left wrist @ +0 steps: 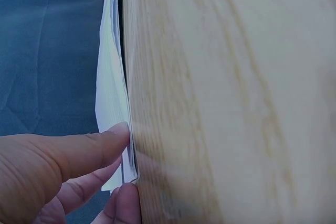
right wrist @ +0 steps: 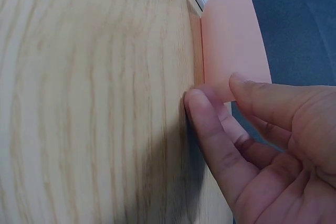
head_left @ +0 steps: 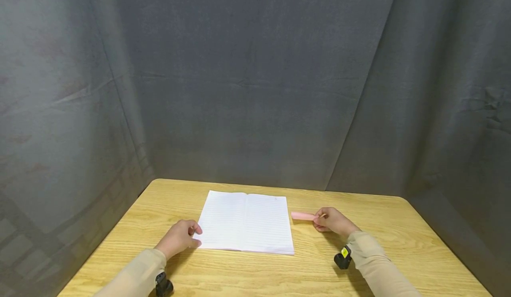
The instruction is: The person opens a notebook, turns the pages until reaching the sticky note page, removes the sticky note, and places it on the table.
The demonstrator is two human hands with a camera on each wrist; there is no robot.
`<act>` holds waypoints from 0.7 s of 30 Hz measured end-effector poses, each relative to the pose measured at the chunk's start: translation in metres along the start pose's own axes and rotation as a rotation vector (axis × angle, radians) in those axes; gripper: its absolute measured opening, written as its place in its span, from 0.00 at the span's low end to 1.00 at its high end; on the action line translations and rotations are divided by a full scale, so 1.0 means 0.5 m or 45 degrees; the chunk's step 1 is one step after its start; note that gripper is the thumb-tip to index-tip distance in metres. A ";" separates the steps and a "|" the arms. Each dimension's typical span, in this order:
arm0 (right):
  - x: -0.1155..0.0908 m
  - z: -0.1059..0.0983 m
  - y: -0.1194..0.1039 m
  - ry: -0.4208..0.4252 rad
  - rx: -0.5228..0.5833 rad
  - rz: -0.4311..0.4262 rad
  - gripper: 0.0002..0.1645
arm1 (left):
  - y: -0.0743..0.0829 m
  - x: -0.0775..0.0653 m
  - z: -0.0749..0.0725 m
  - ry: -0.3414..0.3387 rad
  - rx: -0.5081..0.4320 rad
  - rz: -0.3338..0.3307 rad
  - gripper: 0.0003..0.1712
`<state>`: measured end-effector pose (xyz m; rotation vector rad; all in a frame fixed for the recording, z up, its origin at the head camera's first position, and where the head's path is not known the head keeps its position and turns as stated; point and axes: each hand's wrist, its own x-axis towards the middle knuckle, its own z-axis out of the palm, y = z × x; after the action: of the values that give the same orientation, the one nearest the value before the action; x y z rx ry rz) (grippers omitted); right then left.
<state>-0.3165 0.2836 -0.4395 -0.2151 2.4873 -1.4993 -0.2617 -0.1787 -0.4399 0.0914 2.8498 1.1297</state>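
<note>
An open notebook with white ruled pages lies flat on the table. My left hand rests at its lower left corner; in the left wrist view the thumb lies against the page edge, with another fingertip down beside it. To the right of the notebook, my right hand pinches one end of a pink sticky note between thumb and fingers. The note stands on its edge, slightly curved, its free end pointing toward the notebook's right page.
The light wooden table has rounded far corners. Dark grey curtains hang behind it and along both sides. A small black camera sits on each wrist, over beige sleeves.
</note>
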 end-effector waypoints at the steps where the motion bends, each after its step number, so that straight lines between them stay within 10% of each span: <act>1: 0.000 0.000 0.001 -0.002 -0.004 0.002 0.04 | -0.001 0.000 0.000 -0.002 -0.005 -0.002 0.13; 21: -0.019 -0.023 -0.004 -0.127 -0.089 -0.066 0.14 | -0.001 0.001 -0.001 -0.015 -0.017 -0.010 0.13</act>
<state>-0.3102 0.2947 -0.4315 -0.3595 2.4744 -1.3867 -0.2624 -0.1794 -0.4402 0.0851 2.8295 1.1427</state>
